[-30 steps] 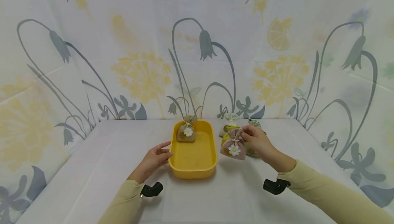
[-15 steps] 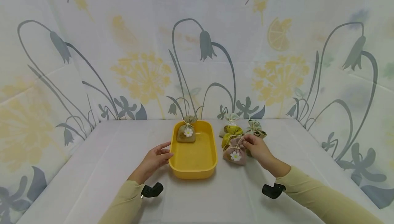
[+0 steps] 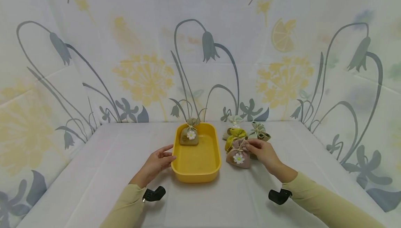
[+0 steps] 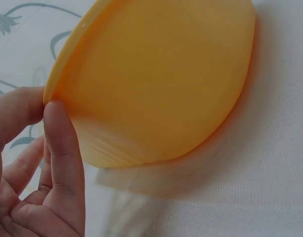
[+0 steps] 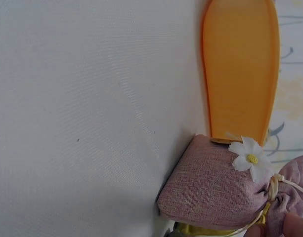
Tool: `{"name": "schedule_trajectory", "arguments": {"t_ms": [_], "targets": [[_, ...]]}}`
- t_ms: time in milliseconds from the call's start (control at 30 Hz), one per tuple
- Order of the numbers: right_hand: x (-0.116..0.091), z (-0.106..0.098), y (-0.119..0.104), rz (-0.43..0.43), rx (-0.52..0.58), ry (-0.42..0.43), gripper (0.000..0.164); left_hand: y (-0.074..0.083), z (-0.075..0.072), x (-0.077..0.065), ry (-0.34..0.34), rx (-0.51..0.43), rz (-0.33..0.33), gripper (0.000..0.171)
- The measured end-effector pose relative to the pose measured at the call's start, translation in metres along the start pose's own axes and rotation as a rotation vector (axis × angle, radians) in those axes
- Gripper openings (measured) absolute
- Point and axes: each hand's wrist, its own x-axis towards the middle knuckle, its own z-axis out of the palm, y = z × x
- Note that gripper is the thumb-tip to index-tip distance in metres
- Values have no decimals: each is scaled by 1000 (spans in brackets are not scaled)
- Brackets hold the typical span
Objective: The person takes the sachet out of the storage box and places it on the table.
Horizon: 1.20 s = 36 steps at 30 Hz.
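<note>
My left hand (image 3: 155, 165) pinches the left rim of a yellow plastic tub (image 3: 196, 177) between thumb and fingers, also plain in the left wrist view. Inside the tub, at its far left, sits a brown drawstring pouch (image 3: 185, 139) with a white flower. To the right of the tub, my right hand (image 3: 266, 155) holds the gathered neck of a dusty-pink drawstring pouch (image 3: 233, 159). The pink pouch (image 5: 210, 180) appears to rest upright on the table, its white flower facing front. Only the fingertips of my right hand show in the right wrist view.
Behind the pink pouch stand a yellow-green pouch (image 3: 237, 133), a pale pouch (image 3: 235, 120) and a grey-green pouch (image 3: 258, 128), partly overlapping. A white cloth (image 3: 206, 207) covers the table. A flower-printed curtain (image 3: 200, 68) rises at the back.
My right hand has lowered the pink pouch toward the table, uncovering the yellow-green and grey-green pouches behind it. Over the last half second it shifts only slightly. My left hand stays on the tub.
</note>
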Motion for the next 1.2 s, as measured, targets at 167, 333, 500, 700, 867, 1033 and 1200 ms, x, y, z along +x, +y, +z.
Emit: {"name": "schedule_trajectory", "arguments": {"t_ms": [167,333,500,700,867,1033,1200], "targets": [[-6,-7,1,-17,-19,17,40,1,1,1,-1,11,4,54],[-14,-12,-1,-37,-16,41,40,1,1,2,16,12,-4,54],[-19,-17,-6,-40,-11,59,41,2,1,2,15,10,-8,55],[-19,-17,-14,-30,18,59,41,2,1,1,3,5,-2,55],[-17,-10,-22,-24,78,38,42,3,0,-1,2,7,3,55],[-12,1,-28,-46,122,9,38,2,0,0,-9,-1,2,56],[-9,14,-34,-38,119,-17,38,1,1,0,-7,-1,3,54]]}}
